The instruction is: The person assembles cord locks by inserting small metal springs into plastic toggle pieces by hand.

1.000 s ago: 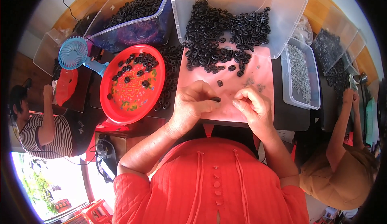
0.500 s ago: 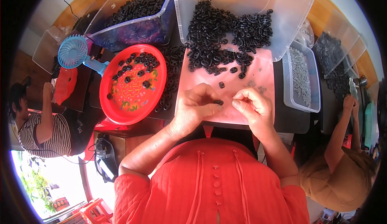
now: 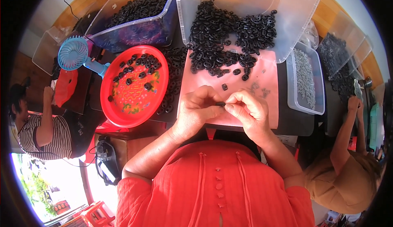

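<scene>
Between thumb and fingers of my left hand (image 3: 195, 110) is a small black oval plastic piece (image 3: 221, 104), held over the front of a pink sheet (image 3: 266, 69). My right hand (image 3: 251, 111) is closed in a pinch, its fingertips meeting the right end of that piece. Anything inside the right pinch is too small to make out. Just beyond the hands lies a single loose black piece (image 3: 224, 87). A few small grey screws (image 3: 265, 92) rest on the sheet behind my right hand. Farther back spreads a heap of black two-holed pieces (image 3: 211, 37).
The heap spills from a large clear bin (image 3: 301, 14). To the right stands a clear tub (image 3: 307, 110) of grey screws. A red tray (image 3: 105, 104) with black pieces, a blue fan (image 3: 73, 53) and another bin (image 3: 137, 27) are left. Co-workers sit at both sides.
My right hand has moved left, closing the gap so its fingertips now meet the black piece. My left hand has stayed nearly still.
</scene>
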Motion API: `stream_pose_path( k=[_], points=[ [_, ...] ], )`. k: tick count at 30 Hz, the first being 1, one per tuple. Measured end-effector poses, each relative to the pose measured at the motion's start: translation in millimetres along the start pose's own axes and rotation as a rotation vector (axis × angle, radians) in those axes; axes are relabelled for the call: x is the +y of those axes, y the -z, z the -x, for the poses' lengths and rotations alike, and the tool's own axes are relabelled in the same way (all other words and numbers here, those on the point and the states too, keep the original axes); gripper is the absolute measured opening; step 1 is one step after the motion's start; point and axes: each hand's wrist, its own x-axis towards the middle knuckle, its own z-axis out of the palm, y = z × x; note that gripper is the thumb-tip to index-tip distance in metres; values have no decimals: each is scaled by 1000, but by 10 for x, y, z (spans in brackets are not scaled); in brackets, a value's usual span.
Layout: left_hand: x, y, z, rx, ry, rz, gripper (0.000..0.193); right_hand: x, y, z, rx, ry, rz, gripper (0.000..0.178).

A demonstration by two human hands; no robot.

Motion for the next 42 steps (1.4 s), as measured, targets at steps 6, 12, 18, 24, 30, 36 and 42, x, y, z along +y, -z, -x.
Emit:
stream_pose_path(
  k=[6, 12, 18, 24, 30, 36, 42],
  points=[
    [3, -26, 1, 3, -34, 3, 15, -74, -32, -31, 21, -11, -79, 7],
    [-43, 29, 3, -14, -5, -24, 15, -45, -65, -26, -11, -66, -71, 8],
    [-27, 31, 4, -38, -19, 3, 15, 29, -28, 21, 2, -80, -23, 8],
    [-28, 23, -10, -22, -56, 23, 14, -3, -19, 48, 9, -142, -79, 8],
    [-88, 60, -19, -38, -113, 62, 15, -34, -16, 79, 28, -124, -82, 7],
    [31, 1, 9, 3, -8, 122, 14, -8, -33, 85, 51, -96, -85, 7],
    [133, 6, -27, 59, 75, -11, 11, 12, -17, 90, 68, -70, -58, 7]
  ],
)
